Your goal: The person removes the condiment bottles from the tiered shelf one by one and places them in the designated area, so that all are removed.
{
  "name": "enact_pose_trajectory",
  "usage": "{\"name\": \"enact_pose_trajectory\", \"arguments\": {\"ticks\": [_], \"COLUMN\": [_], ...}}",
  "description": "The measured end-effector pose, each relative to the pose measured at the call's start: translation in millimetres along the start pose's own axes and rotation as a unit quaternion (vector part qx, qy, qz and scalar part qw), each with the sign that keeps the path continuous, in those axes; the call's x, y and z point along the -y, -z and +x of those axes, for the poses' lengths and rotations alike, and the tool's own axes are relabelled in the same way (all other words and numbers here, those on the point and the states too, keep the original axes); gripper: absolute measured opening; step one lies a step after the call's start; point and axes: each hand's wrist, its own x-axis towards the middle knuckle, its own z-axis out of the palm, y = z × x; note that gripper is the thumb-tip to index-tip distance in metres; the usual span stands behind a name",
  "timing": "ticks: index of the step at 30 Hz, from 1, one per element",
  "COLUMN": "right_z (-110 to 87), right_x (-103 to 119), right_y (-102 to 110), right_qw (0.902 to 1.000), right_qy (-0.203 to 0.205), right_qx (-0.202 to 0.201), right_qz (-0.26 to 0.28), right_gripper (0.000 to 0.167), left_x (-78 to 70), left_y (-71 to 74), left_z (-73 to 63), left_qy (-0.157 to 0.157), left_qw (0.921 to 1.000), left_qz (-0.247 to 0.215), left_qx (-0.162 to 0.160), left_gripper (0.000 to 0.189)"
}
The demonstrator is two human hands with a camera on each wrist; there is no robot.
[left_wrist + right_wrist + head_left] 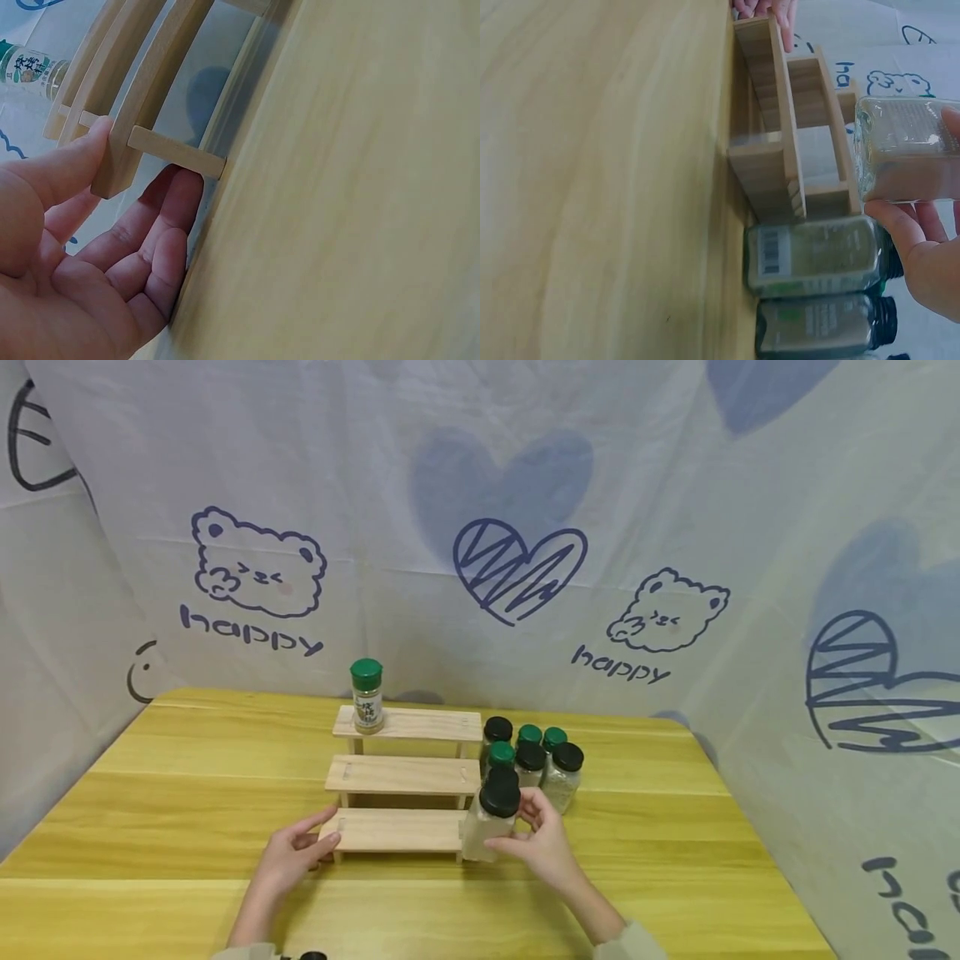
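Note:
A three-step wooden rack (401, 831) stands on the table. My left hand (291, 853) grips the left end of its lowest step, thumb on the upper edge and fingers curled below, as the left wrist view (112, 259) shows. My right hand (546, 842) holds a clear glass spice jar (904, 154) with a black lid by its side, thumb in front and fingers behind. That jar, partly filled with pale contents, is raised above the table by the rack's right end. One green-lidded seasoning jar (367, 702) stands on the left of the top step.
Several more spice jars, some with black lids (567, 757) and some with green lids (555, 737), crowd the table just right of the rack. Behind the yellow wooden table (187, 793) hangs a printed white cloth (375, 468). A small dark object (313, 956) shows at the bottom edge.

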Motion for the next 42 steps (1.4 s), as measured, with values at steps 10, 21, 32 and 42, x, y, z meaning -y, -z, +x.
{"name": "enact_pose_trajectory", "arguments": {"ticks": [10, 21, 32, 42], "right_z": [-6.6, -6.1, 8.8, 16.1], "right_x": [-9.6, -17.3, -30.5, -46.3], "right_y": [18.3, 42.0, 59.1, 60.6], "right_qw": [0.9998, 0.9968, 0.9914, 0.9905], "right_qy": [-0.014, 0.015, 0.003, 0.005], "right_qx": [-0.016, -0.049, -0.066, -0.069], "right_qz": [0.000, -0.062, -0.113, -0.119], "right_gripper": [0.052, 0.051, 0.051, 0.049], "left_x": [-1.0, -4.1, -2.6, -1.8], "left_y": [0.5, 1.5, 1.7, 0.1], "left_z": [-0.4, -0.8, -1.0, -1.1], "left_qy": [0.001, -0.006, -0.007, -0.008], "left_qw": [1.0000, 1.0000, 1.0000, 1.0000], "left_qz": [0.002, 0.001, 0.002, -0.004], "left_qx": [0.001, 0.004, 0.004, 0.003], "left_gripper": [0.049, 0.049, 0.049, 0.048]}}
